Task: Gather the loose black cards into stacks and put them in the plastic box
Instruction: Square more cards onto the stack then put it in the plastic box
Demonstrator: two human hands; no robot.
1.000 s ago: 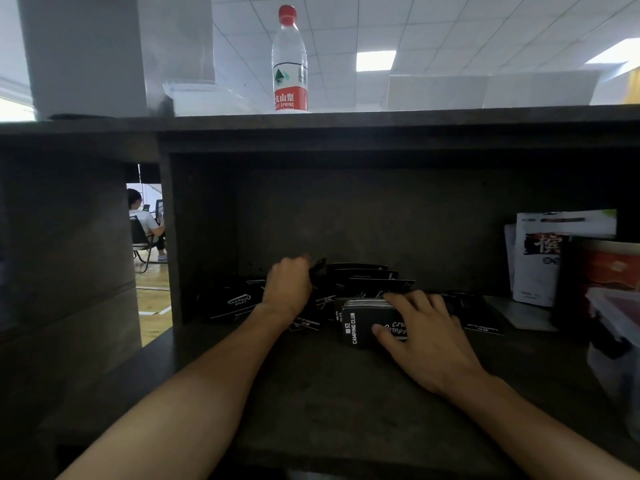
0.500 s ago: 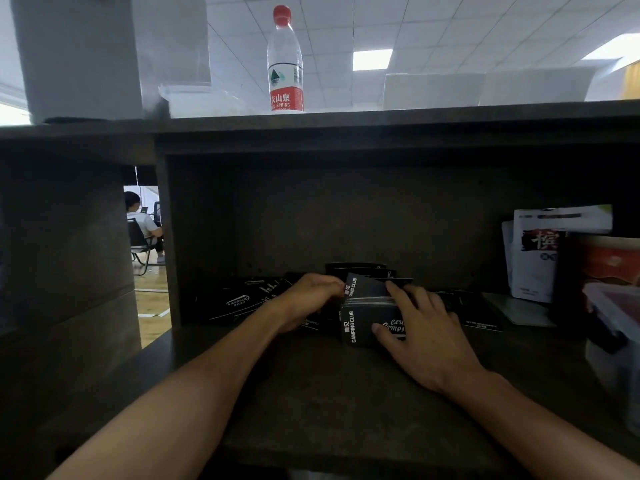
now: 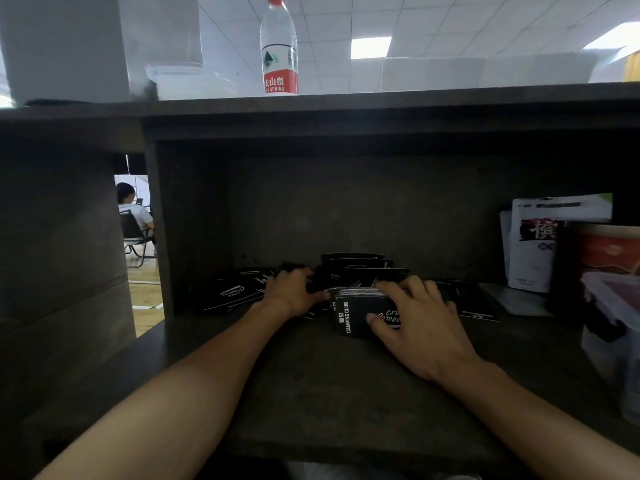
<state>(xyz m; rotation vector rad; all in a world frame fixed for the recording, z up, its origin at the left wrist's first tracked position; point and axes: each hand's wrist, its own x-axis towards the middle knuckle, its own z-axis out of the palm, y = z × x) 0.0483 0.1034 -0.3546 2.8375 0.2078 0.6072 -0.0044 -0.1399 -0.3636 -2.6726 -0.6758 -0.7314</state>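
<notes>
An office: panelled ceiling (image 3: 450,22) with lights, person (image 3: 133,209) seated beyond dark shelving (image 3: 346,109).

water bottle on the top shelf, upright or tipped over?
Upright. The water bottle stands on its base on the top shelf, red cap uppermost and label reading level.

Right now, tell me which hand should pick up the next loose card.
Left. The left hand already rests on the loose cards, while the right hand holds the stack.
</notes>
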